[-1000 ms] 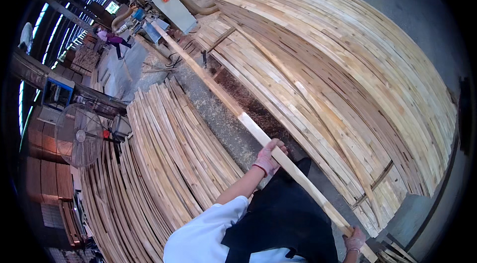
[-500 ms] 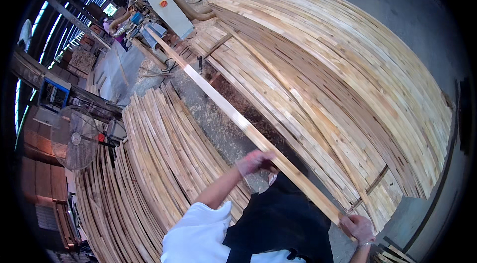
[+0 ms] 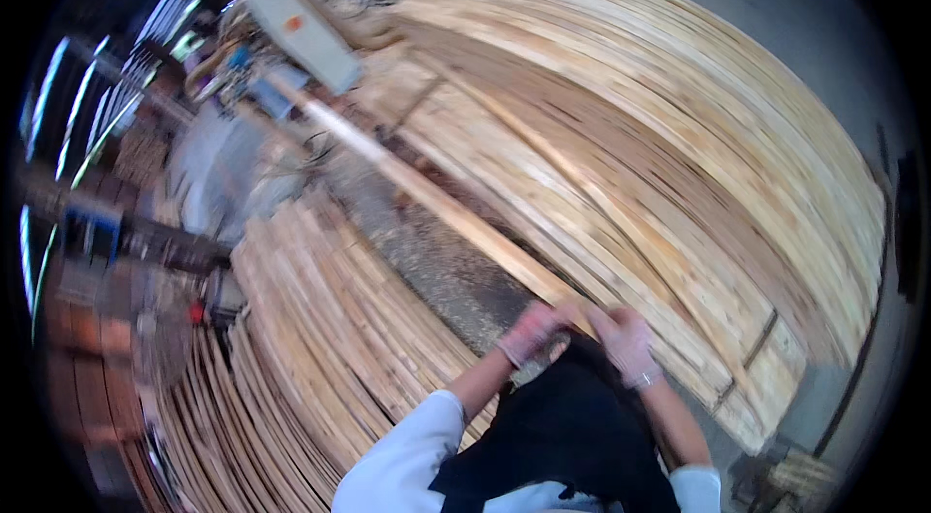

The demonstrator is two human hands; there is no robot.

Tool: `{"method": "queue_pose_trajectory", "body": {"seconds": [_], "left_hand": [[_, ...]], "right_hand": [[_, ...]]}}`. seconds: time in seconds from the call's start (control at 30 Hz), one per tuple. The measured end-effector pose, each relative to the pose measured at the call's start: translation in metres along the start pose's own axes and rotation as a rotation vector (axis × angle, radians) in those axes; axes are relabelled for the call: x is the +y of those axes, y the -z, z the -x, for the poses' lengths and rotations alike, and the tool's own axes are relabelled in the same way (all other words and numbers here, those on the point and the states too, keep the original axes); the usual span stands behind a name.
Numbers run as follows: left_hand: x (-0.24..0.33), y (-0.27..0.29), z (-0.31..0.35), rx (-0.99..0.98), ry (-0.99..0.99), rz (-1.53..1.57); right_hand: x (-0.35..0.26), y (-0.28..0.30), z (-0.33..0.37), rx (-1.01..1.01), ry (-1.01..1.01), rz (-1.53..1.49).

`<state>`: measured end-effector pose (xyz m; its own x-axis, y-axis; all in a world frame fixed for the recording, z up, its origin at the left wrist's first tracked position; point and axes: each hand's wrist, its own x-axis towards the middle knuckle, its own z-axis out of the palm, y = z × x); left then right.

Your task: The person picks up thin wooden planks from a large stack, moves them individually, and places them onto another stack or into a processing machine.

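A long, narrow wooden plank (image 3: 461,222) runs from just in front of my body up toward the machine at the upper left. My left hand (image 3: 535,331), in a thin glove with reddish stains, is closed on it close to the near end. Right beside it, my right hand (image 3: 628,343), also thinly gloved, grips the near end, and the two hands almost touch. The plank's far end reaches the machine's blue-grey bed (image 3: 279,91). Motion blur hides the exact finger positions.
On the right lies a wide, high stack of planks (image 3: 698,115), with a lower layer (image 3: 621,241) nearer me and a loose slat across it. More planks (image 3: 339,300) are piled at the left. A pale machine cabinet (image 3: 303,33) stands ahead, above the sawdust-strewn floor (image 3: 412,266).
My right hand has slid up from the lower right to beside my left hand. The plank has moved forward toward the machine, and my view has shifted slightly.
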<state>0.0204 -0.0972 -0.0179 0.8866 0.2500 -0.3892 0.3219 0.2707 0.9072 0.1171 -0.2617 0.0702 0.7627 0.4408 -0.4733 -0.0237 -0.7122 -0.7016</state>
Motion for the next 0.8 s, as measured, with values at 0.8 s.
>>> {"method": "queue_pose_trajectory", "body": {"seconds": [0.8], "left_hand": [[-0.080,-0.142,-0.027,0.608,0.811,0.613]], "right_hand": [[0.514,0.120,-0.112,0.002,-0.818,0.378]]}}
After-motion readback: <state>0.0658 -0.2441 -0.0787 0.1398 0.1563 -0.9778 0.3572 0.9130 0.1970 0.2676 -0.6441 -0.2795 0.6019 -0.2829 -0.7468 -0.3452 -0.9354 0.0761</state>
